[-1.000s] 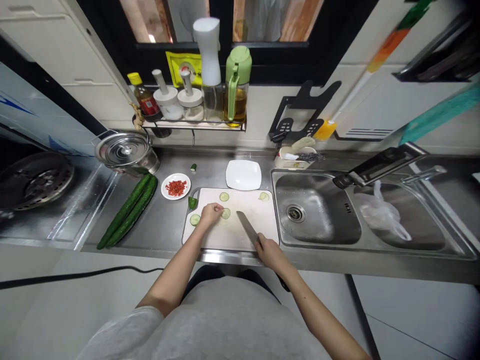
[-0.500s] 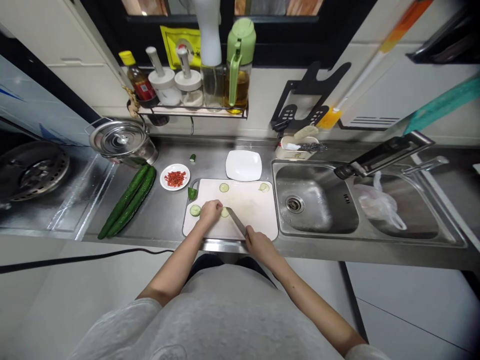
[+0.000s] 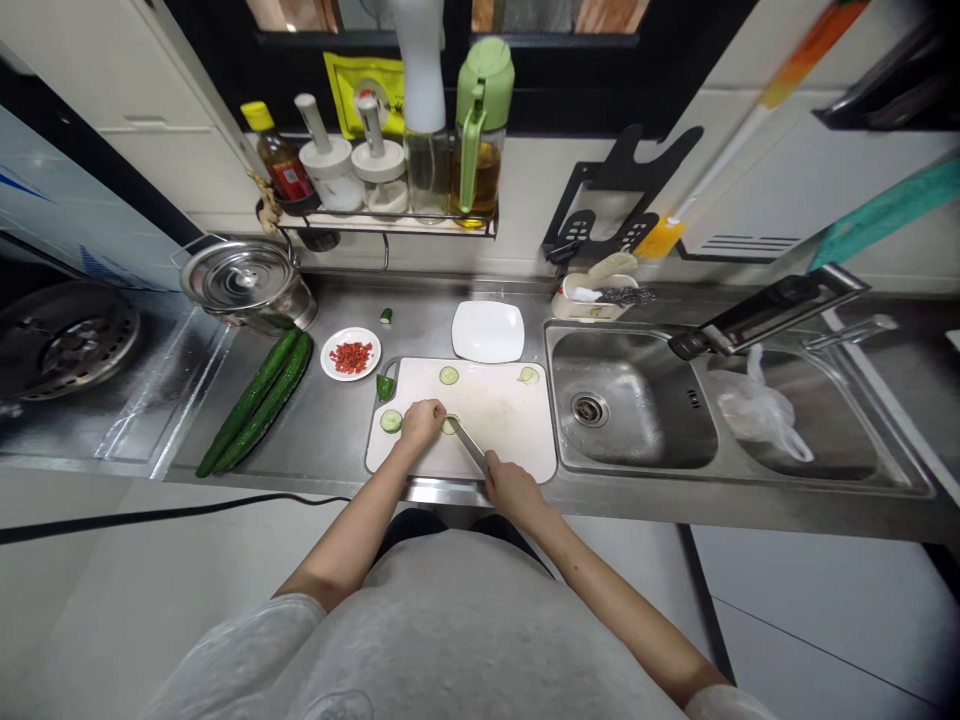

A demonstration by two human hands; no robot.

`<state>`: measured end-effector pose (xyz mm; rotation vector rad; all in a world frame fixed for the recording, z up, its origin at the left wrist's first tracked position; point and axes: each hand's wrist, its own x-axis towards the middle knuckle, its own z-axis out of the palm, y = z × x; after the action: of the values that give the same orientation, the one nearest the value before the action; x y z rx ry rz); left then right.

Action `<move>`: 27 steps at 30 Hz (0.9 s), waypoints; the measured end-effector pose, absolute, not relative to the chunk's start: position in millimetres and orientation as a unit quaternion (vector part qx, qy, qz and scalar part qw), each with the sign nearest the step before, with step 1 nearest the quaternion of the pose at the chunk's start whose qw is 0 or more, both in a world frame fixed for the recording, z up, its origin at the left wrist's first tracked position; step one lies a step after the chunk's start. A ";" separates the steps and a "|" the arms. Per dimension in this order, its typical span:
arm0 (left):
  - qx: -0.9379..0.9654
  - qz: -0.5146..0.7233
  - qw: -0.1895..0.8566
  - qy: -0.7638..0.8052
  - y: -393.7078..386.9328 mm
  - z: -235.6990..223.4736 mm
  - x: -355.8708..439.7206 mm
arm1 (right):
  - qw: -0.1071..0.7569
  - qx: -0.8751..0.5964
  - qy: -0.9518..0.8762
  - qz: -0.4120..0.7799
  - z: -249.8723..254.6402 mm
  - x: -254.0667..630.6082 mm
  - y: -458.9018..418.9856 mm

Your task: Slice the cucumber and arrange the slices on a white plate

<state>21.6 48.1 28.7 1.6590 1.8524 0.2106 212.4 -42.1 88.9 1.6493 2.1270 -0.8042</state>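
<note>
My right hand (image 3: 514,490) is wrapped around the handle of a kitchen knife (image 3: 472,446), its blade pointing up and left. The blade's tip lies at a thin cucumber slice (image 3: 448,427) on the white cutting board (image 3: 495,430). My left hand (image 3: 424,424) is closed, fingertips pinched at that slice's left edge. Around them on the board lie another cucumber slice (image 3: 448,375) at the top, some thin slices (image 3: 528,375) at the upper right, and a slice (image 3: 391,420) left of my left hand. A cucumber end piece (image 3: 385,387) rests at the board's upper left corner.
A white plate (image 3: 488,331) stands behind the board. To the left are a small plate of chopped red pieces (image 3: 351,357), whole cucumbers (image 3: 259,405) and a lidded steel pot (image 3: 247,280). The sink (image 3: 637,400) borders the board's right side; a seasoning rack (image 3: 390,222) hangs above.
My right hand has brought the knife left, from beside the slice onto it, and the blade has turned more on edge. My left hand stays at the slice. The camera view has tilted downward.
</note>
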 end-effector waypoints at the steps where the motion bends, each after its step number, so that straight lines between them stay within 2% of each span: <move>1: 0.630 0.081 0.317 0.704 48.0 28.5 21.5 | 0.167 0.578 0.747 -0.283 89.1 212.2 -41.9; 27: 0.631 0.087 0.323 0.700 48.4 25.9 19.8 | 0.207 0.575 0.735 -0.294 91.6 201.4 -34.6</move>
<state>19.8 48.4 25.9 1.6563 1.8370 0.2273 201.4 -34.6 91.6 1.6002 2.0476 -0.8174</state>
